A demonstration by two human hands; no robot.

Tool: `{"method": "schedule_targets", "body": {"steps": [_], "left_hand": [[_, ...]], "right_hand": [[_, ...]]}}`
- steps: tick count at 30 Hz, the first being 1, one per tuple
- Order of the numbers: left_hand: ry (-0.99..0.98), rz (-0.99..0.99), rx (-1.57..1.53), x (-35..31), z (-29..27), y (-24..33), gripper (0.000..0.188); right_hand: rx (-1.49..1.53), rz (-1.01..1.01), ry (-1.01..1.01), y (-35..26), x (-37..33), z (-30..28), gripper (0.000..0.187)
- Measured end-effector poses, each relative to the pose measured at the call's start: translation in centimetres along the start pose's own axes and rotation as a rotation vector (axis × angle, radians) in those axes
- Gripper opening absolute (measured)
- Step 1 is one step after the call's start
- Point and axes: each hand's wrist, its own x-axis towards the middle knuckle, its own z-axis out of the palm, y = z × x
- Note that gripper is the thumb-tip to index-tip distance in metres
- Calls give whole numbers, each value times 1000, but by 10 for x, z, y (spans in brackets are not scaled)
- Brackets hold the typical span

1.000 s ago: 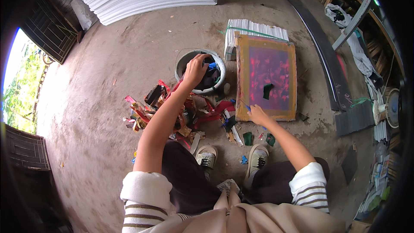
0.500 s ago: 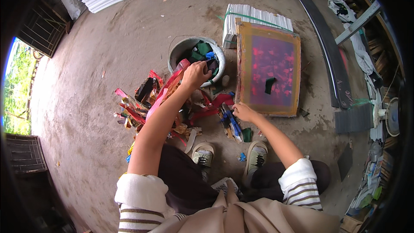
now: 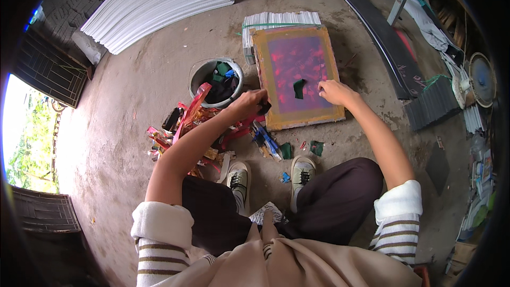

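My left hand [image 3: 249, 102] is closed on a dark scrap of cloth [image 3: 264, 109], held just beyond the lower right of the grey bucket. Over the right side of a framed printing screen [image 3: 287, 112] is my right hand [image 3: 338, 93], its fingers drawn together; what they hold, if anything, is too small to tell. The screen has a tan border and pink-purple mesh. A dark green scrap [image 3: 299, 89] lies on the mesh. Dark, green and blue scraps fill part of the bucket [image 3: 240, 77].
Beside the bucket lies a pile of red and gold plastic strips [image 3: 186, 119]. Blue-handled scissors or a similar tool [image 3: 268, 141] and green scraps [image 3: 316, 148] are near my shoes. White stacked sheets [image 3: 281, 19] stand behind the screen. A fan [image 3: 481, 79] is at right.
My right hand has moved from the screen's lower left corner to over its right side. My left hand has come away from the bucket toward the screen with a dark scrap.
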Motion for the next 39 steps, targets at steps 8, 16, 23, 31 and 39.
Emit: {"method": "schedule_targets", "body": {"steps": [8, 16, 23, 31, 39], "left_hand": [[-64, -157, -43, 38, 95, -26, 37], [324, -320, 337, 48, 145, -67, 50], [-125, -545, 1048, 51, 125, -110, 56], [-185, -732, 1093, 65, 132, -125, 54], [421, -765, 542, 70, 89, -88, 30]], "right_hand": [[325, -8, 106, 56, 39, 74, 24], [434, -11, 524, 65, 112, 175, 58], [157, -31, 768, 48, 142, 181, 27], [847, 89, 647, 17, 147, 174, 19], [1172, 196, 563, 12, 144, 153, 18]]}}
